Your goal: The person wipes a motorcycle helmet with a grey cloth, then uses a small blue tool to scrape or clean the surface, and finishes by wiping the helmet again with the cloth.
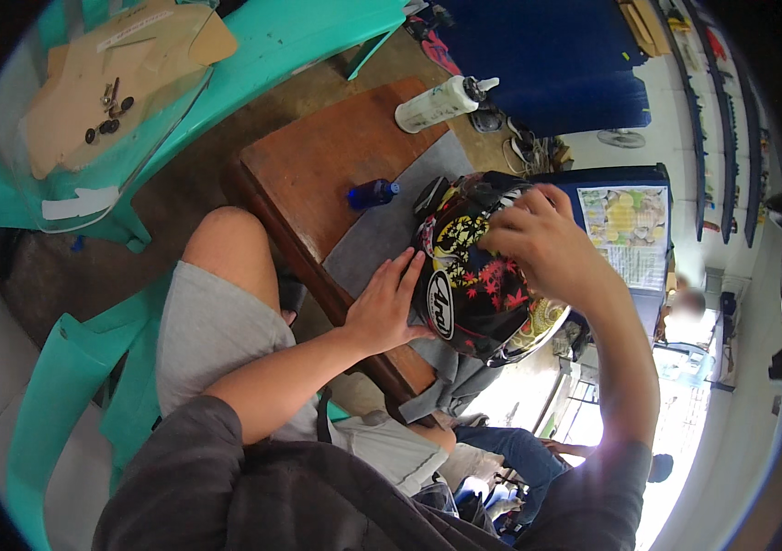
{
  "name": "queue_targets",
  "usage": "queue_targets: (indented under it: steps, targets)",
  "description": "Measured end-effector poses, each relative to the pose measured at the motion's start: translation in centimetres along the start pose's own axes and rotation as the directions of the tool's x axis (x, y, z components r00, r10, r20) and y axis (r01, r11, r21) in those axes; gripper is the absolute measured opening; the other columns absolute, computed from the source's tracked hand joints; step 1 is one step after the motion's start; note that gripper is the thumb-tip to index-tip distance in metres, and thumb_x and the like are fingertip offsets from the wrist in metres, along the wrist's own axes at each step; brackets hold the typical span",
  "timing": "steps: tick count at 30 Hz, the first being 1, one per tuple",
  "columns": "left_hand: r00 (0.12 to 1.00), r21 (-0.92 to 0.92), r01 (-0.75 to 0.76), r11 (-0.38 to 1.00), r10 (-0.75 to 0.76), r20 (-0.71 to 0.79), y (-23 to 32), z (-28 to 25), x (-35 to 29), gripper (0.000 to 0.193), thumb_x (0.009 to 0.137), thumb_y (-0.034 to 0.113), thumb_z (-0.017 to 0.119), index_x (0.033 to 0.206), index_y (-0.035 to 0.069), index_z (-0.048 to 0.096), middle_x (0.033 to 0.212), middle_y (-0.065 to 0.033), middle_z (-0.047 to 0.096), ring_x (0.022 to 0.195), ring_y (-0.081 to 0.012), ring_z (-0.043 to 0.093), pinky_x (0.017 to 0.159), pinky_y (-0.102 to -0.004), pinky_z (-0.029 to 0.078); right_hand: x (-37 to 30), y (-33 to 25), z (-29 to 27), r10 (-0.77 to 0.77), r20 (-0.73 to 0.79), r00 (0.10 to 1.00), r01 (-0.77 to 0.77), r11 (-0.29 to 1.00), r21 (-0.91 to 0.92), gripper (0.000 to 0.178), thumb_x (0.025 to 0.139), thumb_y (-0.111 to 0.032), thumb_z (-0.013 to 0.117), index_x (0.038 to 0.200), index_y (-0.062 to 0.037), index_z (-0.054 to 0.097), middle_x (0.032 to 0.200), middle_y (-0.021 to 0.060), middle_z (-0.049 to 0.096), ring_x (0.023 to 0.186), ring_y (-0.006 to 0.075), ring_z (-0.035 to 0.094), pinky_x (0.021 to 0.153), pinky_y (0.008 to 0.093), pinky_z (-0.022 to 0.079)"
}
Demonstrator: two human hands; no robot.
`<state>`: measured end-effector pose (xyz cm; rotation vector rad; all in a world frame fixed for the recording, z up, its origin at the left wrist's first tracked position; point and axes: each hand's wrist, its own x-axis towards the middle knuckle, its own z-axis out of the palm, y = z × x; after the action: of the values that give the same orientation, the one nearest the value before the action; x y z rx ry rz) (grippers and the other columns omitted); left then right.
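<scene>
A black motorcycle helmet (474,294) with red leaves, yellow and gold patterns rests on a grey cloth (382,239) on a small wooden table. Against its near left side lies my left hand (386,303), fingers spread and stretched out along the shell. My right hand (542,239) is over the helmet's upper right, its fingers bent together and pressed close to the surface. Whatever those fingertips hold, if anything, is hidden. Left of the helmet a small dark blue bottle (373,193) stands on the cloth's edge.
A white squeeze bottle (441,103) stands at the far corner of the wooden table (318,147). On the green table (262,46) at left lie brown paper (157,64), a clear visor (148,151) and several small dark fittings (111,115). Another person's legs (524,464) show at lower right.
</scene>
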<state>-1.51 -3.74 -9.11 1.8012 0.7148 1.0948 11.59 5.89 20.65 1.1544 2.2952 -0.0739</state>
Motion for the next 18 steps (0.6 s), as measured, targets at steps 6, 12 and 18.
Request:
queue_targets:
  steps: [6,12,18]
  targets:
    - [1.000,0.011,0.010,1.000,-0.010,-0.013,-0.1,0.2,0.0,0.142,0.065,0.049,0.098,0.168,-0.002,0.016,0.163,-0.0320,0.034,0.144,-0.0526,0.045,0.123,-0.0602,0.038,4.4,3.1,2.9,-0.037,0.050,0.998,0.031,0.994,0.107,0.040,0.080,-0.002,0.073,0.115,-0.0189,0.078,0.117,0.0032,0.070,0.125,0.0314,0.056,0.117,0.0553,0.036]
    - [1.000,0.024,-0.001,1.000,0.001,-0.013,-0.1,0.2,0.0,0.142,0.064,0.049,0.098,0.168,-0.003,0.016,0.163,-0.0304,0.034,0.144,-0.0502,0.045,0.123,-0.0600,0.038,-0.3,-0.8,1.3,-0.013,0.020,1.000,0.013,0.999,-0.031,0.037,0.083,-0.008,0.072,0.118,-0.0220,0.078,0.118,0.0031,0.068,0.124,0.0280,0.058,0.119,0.0561,0.036]
    - [0.999,0.060,-0.033,0.998,0.034,-0.008,-0.2,0.4,-0.1,0.147,0.064,0.051,0.099,0.168,-0.004,0.011,0.162,-0.0345,0.034,0.146,-0.0539,0.042,0.123,-0.0574,0.039,-6.4,-7.7,1.6,-0.057,-0.087,0.995,0.035,0.972,-0.232,0.036,0.087,-0.018,0.067,0.121,-0.0212,0.076,0.120,0.0022,0.068,0.116,0.0209,0.062,0.124,0.0571,0.036]
